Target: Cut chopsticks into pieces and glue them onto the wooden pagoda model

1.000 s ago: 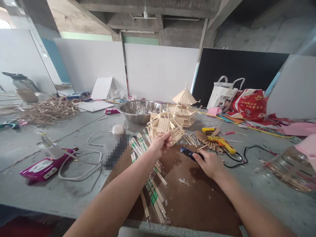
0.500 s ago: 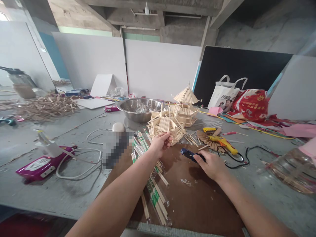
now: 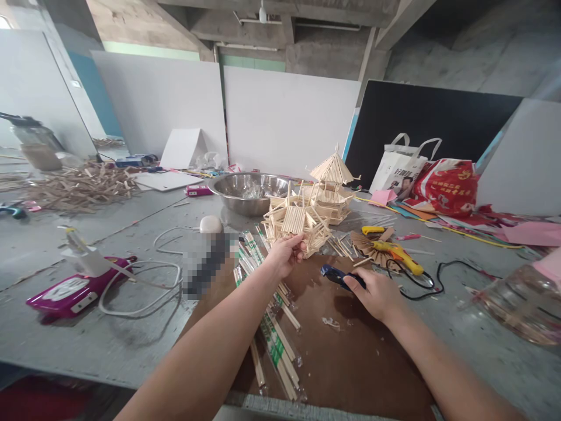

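Observation:
My left hand (image 3: 287,255) is closed at the near edge of a pavilion-like model (image 3: 322,225) built from pale wooden sticks. Its fingertips press at the foot of a slanted panel of sticks (image 3: 294,219) and partly hide that edge. Behind it rises a pointed stick roof (image 3: 333,169). In my right hand (image 3: 374,289) is a dark blue hand tool (image 3: 335,275), held low over the brown board (image 3: 355,356); its exact kind is unclear. Chopsticks in clear and green wrappers (image 3: 274,339) lie beneath my left forearm.
A steel bowl (image 3: 249,202) stands behind the model. To the right are a yellow glue gun (image 3: 407,260) with a black cord and a clear container (image 3: 521,304). On the left sit a purple power strip (image 3: 79,292), a white cable (image 3: 144,316) and a heap of wood pieces (image 3: 85,187).
The view has shifted very slightly. Both hands, the model and the blue tool keep almost the same places.

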A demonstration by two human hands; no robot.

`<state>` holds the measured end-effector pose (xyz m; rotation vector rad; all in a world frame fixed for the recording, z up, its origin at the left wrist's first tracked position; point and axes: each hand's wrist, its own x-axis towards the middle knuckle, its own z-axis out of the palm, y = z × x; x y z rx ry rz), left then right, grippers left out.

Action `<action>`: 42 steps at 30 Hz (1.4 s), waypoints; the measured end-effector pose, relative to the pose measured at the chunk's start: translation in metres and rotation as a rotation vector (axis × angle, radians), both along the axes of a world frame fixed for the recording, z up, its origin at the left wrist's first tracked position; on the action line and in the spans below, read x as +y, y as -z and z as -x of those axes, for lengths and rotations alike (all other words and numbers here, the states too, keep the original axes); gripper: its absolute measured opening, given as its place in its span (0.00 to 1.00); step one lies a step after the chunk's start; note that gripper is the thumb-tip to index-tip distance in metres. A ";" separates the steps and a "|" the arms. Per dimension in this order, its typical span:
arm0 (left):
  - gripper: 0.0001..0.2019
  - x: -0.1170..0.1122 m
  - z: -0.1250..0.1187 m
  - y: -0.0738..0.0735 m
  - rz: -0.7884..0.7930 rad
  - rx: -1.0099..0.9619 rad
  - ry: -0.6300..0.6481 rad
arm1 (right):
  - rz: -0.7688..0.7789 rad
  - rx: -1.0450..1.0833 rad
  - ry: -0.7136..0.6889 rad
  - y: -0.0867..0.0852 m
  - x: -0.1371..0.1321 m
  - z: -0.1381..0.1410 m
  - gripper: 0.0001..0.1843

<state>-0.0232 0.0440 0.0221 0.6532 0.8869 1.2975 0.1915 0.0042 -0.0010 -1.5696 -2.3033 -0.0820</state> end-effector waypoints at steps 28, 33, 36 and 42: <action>0.04 -0.003 0.001 -0.005 0.002 -0.009 0.022 | 0.032 0.013 -0.018 0.000 0.000 0.000 0.28; 0.04 -0.007 0.004 -0.008 -0.001 0.003 0.066 | 0.018 0.022 -0.035 0.001 0.000 -0.001 0.28; 0.06 -0.009 0.004 -0.005 -0.008 0.066 0.092 | 0.024 0.022 -0.033 0.001 0.000 -0.001 0.27; 0.10 -0.018 -0.006 0.004 -0.055 0.323 0.188 | -0.003 0.041 -0.053 0.001 0.000 -0.002 0.27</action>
